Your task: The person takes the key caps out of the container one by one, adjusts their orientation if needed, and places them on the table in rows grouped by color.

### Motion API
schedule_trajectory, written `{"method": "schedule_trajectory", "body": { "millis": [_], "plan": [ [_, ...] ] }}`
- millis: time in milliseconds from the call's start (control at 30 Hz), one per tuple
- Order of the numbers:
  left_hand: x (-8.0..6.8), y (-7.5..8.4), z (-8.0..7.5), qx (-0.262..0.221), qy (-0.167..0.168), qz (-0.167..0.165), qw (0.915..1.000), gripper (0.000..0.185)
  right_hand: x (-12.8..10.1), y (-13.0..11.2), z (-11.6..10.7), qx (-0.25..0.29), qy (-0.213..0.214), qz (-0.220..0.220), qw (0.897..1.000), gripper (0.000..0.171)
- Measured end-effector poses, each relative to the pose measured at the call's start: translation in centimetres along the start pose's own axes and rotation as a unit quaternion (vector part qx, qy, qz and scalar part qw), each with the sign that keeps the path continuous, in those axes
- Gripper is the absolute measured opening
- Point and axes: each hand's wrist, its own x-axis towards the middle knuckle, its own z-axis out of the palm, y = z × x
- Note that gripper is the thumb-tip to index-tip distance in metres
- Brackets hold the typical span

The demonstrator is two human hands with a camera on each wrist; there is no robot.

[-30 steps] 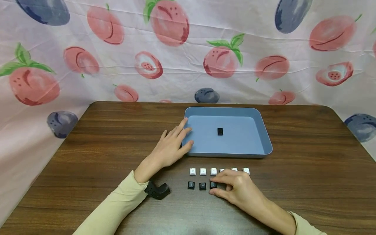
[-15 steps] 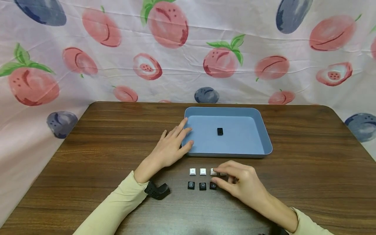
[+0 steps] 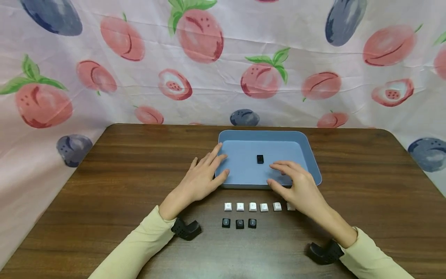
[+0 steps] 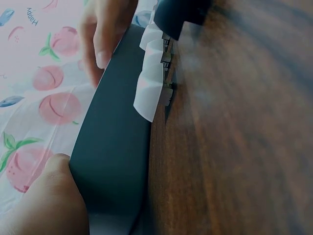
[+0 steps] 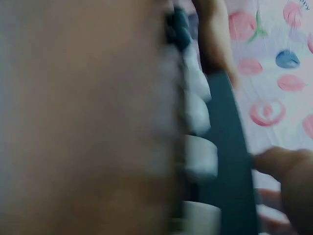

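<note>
Moved from the black keys up to the tray (image 3: 313, 170): right hand (image 3: 299, 186), fingers loosely curled over the near right part, contents of the grip not visible. Left hand (image 3: 202, 176) flat, fingers straight, touching the tray's left rim. One black key (image 3: 260, 159) inside; white keys (image 3: 252, 206) and black keys (image 3: 239, 223) on the table (image 3: 122, 174).

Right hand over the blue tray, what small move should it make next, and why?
Probably lower the right hand a little toward the tray floor and open the fingers, if it carries a keycap. It hovers over the tray's near right part, fingers curled, beside the one black keycap inside. Whether it holds anything is hidden.
</note>
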Motion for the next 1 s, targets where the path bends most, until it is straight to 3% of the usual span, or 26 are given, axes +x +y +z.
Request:
{"method": "schedule_trajectory", "body": {
  "millis": [133, 233, 433, 667, 1000],
  "plan": [
    [-0.3, -0.2, 0.3, 0.000, 0.002, 0.001, 1.0000, 0.061, 1.6, 0.4, -0.7, 0.016, -0.118, 0.059, 0.991, 0.050],
    [-0.4, -0.2, 0.4, 0.000, 0.007, 0.003, 1.0000, 0.061, 2.8, 0.8, -0.4, 0.017, -0.160, 0.062, 0.985, 0.054],
    [-0.3, -0.1, 0.3, 0.002, 0.010, 0.006, 0.9999, 0.060, 4.3, 1.8, 0.5, -0.013, -0.151, 0.033, 0.988, 0.060],
    [-0.3, 0.2, 0.4, 0.008, 0.011, 0.001, 0.9999, 0.061, 4.5, 2.4, 0.6, -0.030, -0.183, 0.027, 0.982, 0.059],
    [-0.6, 0.5, 0.5, 0.015, 0.021, 0.000, 0.9997, 0.059, 4.0, 2.1, 0.3, -0.030, -0.130, 0.014, 0.991, 0.025]
  ]
}}
